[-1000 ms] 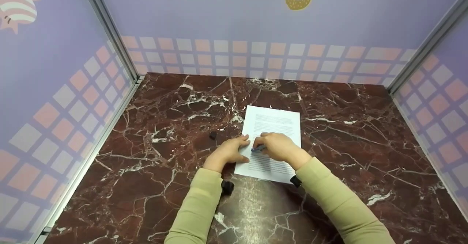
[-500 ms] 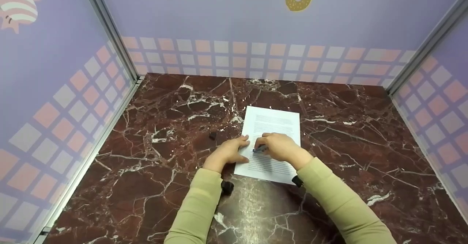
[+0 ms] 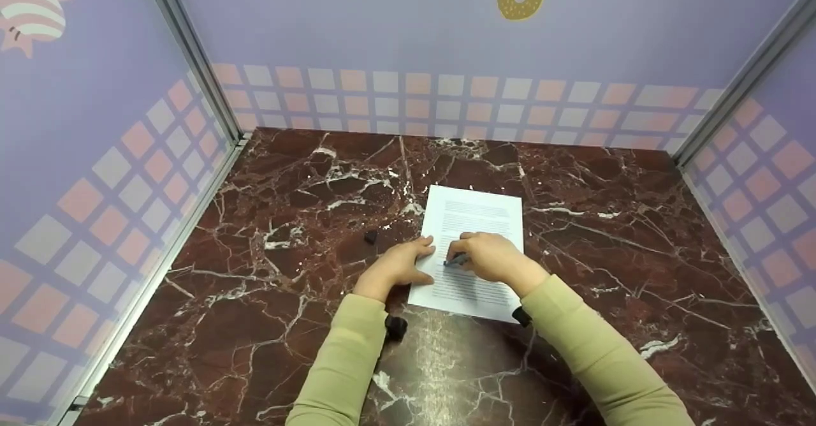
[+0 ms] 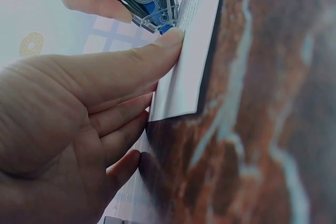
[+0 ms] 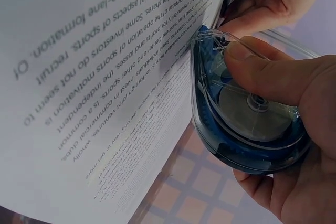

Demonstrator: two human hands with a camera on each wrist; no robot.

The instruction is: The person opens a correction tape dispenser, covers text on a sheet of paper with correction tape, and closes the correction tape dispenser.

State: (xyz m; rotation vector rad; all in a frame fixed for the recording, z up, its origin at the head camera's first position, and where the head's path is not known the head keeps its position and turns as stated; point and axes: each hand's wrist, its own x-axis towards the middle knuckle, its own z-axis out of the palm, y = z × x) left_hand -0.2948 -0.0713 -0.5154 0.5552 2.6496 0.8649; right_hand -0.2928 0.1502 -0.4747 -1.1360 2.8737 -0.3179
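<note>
Right hand (image 3: 488,255) pinching a clear-and-blue correction tape dispenser (image 5: 249,111), its tip at the left part of the printed sheet (image 3: 481,219) lying on the dark, veined tabletop (image 3: 255,273). Left hand (image 3: 398,265), thumb and fingers spread, rests on the sheet's left edge; a small dark object (image 3: 370,236) lies farther left.

A purple wall (image 3: 408,34) — doughnut-printed — backs the tabletop (image 3: 223,324).
</note>
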